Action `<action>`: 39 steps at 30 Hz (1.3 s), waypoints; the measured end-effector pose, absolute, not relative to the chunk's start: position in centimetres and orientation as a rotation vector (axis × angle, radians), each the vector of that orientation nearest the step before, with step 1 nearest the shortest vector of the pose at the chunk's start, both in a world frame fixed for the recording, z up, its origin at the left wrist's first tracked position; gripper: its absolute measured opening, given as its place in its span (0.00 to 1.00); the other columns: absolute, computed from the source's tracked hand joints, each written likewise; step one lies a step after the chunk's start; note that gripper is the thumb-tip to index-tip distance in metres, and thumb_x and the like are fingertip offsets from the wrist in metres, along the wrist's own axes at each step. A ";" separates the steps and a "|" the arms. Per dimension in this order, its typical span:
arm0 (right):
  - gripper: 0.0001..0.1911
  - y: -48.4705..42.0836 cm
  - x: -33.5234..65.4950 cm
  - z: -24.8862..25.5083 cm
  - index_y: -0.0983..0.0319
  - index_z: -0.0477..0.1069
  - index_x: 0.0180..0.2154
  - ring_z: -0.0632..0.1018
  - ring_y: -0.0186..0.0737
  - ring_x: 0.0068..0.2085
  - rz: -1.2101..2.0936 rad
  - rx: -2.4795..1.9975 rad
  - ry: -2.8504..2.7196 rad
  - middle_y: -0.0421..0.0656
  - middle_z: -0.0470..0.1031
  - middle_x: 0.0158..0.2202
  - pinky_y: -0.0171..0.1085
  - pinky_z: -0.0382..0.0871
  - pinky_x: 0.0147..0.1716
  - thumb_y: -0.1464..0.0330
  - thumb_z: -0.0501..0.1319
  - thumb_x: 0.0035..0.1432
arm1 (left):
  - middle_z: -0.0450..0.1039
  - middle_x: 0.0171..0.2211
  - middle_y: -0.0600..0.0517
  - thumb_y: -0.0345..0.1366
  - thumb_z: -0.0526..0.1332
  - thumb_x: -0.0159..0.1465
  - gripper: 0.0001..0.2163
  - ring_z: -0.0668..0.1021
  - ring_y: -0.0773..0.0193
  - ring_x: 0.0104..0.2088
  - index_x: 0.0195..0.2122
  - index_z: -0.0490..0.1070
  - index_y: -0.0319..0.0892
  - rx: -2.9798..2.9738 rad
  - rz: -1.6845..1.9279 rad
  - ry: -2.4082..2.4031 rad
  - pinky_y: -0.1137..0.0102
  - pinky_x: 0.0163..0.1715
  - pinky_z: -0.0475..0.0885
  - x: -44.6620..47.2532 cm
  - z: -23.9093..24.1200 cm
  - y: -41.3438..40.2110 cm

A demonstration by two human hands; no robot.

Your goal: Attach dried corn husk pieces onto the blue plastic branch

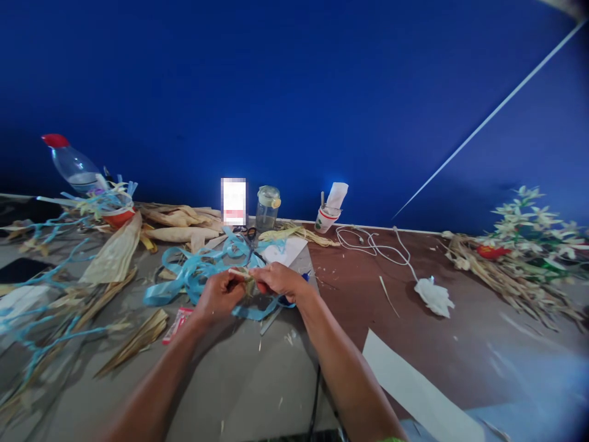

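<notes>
My left hand (219, 296) and my right hand (281, 280) meet over the middle of the table, both with fingers pinched closed on a small pale strip of dried husk (247, 277) held between them. Blue ribbon (193, 270) curls in loops right behind and under my hands. Black scissors (250, 234) lie just beyond, on a white sheet (284, 251).
Dried corn husks (179, 224) and blue strips litter the left of the table. A clear bottle with a red cap (73, 164), a glass jar (267, 207), a paper cup (327, 216), a white cord (368, 240), a crumpled tissue (434, 296) and a husk flower bunch (519, 245) stand around. Paper sheet (414, 387) at front right.
</notes>
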State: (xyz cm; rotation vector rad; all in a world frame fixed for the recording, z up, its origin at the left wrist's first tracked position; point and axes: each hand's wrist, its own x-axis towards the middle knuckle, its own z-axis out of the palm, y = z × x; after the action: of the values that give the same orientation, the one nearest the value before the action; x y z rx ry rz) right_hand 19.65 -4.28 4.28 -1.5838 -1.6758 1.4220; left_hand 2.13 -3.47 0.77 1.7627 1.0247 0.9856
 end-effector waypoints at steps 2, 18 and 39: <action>0.27 -4.2 19.7 4.0 0.61 0.63 0.15 0.56 0.29 0.16 1.423 -1.561 -1.679 0.33 0.52 0.10 0.32 0.48 0.18 0.52 0.52 0.58 | 0.66 0.20 0.55 0.32 0.58 0.52 0.06 0.64 0.70 0.20 0.23 0.74 0.39 1.813 0.967 1.032 0.74 0.19 0.56 2.0 0.7 -3.4; 0.33 -4.4 21.4 7.0 0.64 0.70 0.20 0.65 0.32 0.23 1.038 -1.645 -1.605 0.38 0.61 0.17 0.32 0.57 0.27 0.48 0.45 0.62 | 0.58 0.16 0.58 0.34 0.57 0.50 0.06 0.60 0.71 0.19 0.18 0.63 0.41 1.696 1.051 1.111 0.75 0.20 0.55 1.5 1.3 -2.9; 0.27 -5.1 18.0 6.4 0.62 0.64 0.14 0.63 0.31 0.19 1.170 -1.597 -1.744 0.36 0.58 0.12 0.33 0.56 0.26 0.57 0.53 0.61 | 0.62 0.18 0.56 0.38 0.59 0.50 0.07 0.63 0.70 0.21 0.21 0.67 0.39 1.572 1.031 1.031 0.74 0.21 0.58 2.0 1.4 -3.4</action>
State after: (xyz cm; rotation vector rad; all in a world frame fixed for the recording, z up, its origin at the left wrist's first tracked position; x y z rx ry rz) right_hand 18.00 -5.06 6.39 -1.5965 -1.7443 1.1697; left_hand 2.04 -3.43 1.43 1.5724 1.0305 1.0311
